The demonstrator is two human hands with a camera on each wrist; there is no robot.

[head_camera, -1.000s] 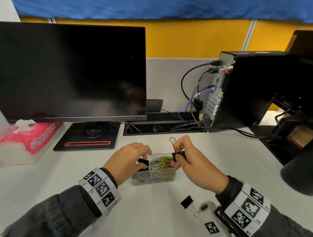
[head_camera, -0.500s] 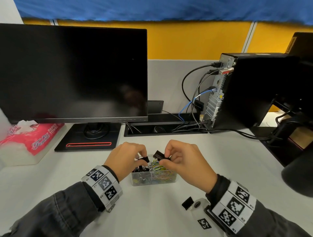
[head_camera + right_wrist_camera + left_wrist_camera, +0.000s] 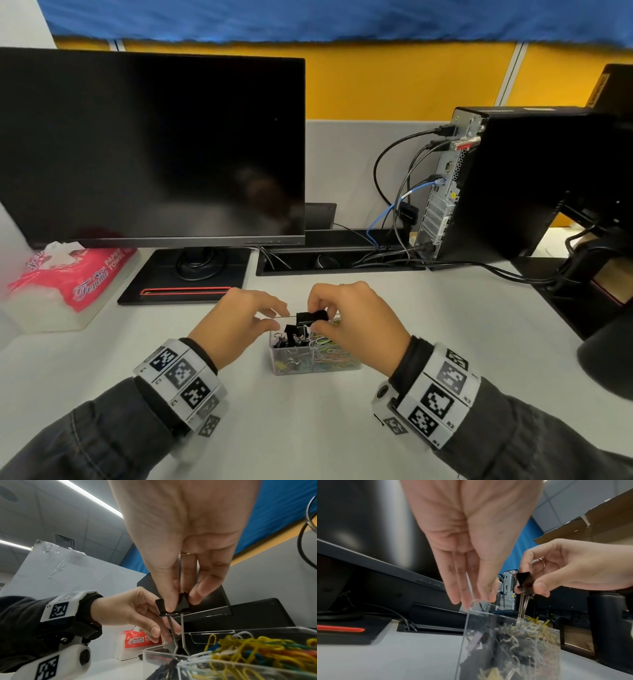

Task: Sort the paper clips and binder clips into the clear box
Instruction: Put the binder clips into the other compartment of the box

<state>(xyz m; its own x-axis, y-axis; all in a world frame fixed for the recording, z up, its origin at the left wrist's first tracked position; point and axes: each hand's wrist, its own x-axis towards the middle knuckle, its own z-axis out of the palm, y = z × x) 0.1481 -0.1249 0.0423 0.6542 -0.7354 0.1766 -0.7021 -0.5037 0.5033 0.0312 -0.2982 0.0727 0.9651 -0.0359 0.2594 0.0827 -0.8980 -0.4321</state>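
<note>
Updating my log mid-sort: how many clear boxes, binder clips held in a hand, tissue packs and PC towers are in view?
Clear box: 1
Binder clip, pinched by the right hand over the box: 1
Tissue pack: 1
PC tower: 1
Total: 4

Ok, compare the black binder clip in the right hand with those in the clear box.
The black binder clip, pinched by the right hand, hangs above the clear plastic box, wire handles pointing down; the binder clips inside lie piled. It is single; they are several. All are black with wire handles.
</note>
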